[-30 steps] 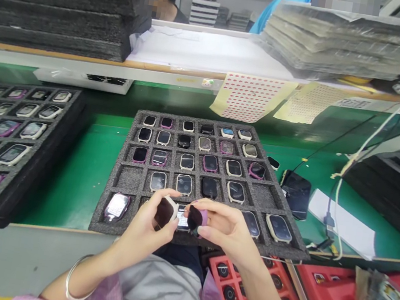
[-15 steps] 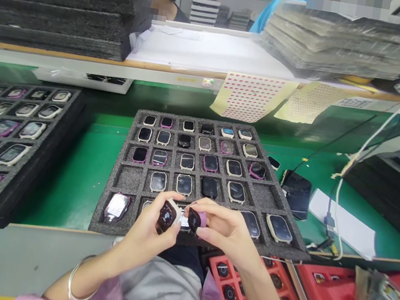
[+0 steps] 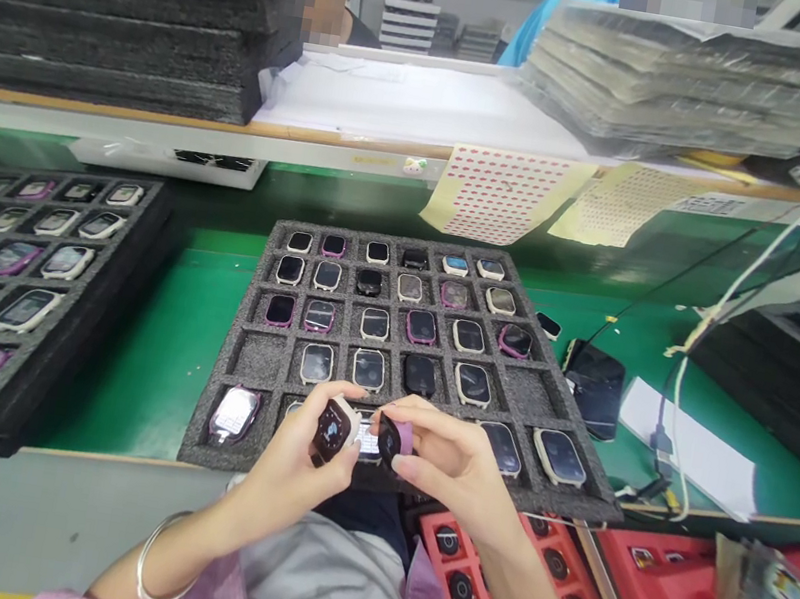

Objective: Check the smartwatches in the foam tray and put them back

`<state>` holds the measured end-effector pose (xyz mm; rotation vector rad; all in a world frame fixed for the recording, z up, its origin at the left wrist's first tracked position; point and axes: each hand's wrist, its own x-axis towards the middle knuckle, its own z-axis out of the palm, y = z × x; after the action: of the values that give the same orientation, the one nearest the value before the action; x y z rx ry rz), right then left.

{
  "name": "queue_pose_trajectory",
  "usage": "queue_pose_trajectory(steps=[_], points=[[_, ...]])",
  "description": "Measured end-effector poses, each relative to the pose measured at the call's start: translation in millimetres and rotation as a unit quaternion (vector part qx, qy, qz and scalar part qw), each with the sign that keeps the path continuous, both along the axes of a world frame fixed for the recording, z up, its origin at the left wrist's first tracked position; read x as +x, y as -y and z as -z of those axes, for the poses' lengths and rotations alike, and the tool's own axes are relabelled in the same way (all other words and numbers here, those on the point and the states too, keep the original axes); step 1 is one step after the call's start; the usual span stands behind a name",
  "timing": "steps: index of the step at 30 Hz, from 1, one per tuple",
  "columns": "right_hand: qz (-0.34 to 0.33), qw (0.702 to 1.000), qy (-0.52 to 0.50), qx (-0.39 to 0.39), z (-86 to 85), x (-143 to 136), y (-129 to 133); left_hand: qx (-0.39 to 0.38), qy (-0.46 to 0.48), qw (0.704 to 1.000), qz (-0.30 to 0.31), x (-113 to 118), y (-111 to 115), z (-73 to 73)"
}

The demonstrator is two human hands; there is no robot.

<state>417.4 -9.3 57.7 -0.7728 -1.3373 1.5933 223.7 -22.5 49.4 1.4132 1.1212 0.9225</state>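
Note:
Between the thumb and fingers of my left hand (image 3: 308, 447) is a white smartwatch (image 3: 335, 428) with its dark screen lit by small marks. My right hand (image 3: 447, 454) grips a purple smartwatch (image 3: 394, 438), turned on its side so its dark face points left. Both watches are held close together above the front row of a dark grey foam tray (image 3: 258, 355). Behind them, a watch with a bright white screen (image 3: 369, 439) shows in part. At the tray's front left lies another lit purple watch (image 3: 234, 414). My hands hide some front compartments.
A second foam tray of watches (image 3: 18, 361) stands at the left. On the right are a black pouch (image 3: 597, 386), a white box (image 3: 687, 446) and hanging cables (image 3: 680, 384). Red trays (image 3: 507, 559) lie low at the right. Two people are beyond the shelf (image 3: 430, 107).
Both hands keep their hold on the two watches, almost in place. The white watch has tilted very slightly; the view has shifted a little.

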Motion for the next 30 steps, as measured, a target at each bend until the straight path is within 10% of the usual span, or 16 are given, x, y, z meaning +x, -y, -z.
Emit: queue_pose_trajectory(steps=[30], points=[[0.015, 1.000, -0.003, -0.019, -2.2, -1.5, 3.3, 0.033, 0.016, 0.999, -0.036, -2.1, -0.7, 8.2]])
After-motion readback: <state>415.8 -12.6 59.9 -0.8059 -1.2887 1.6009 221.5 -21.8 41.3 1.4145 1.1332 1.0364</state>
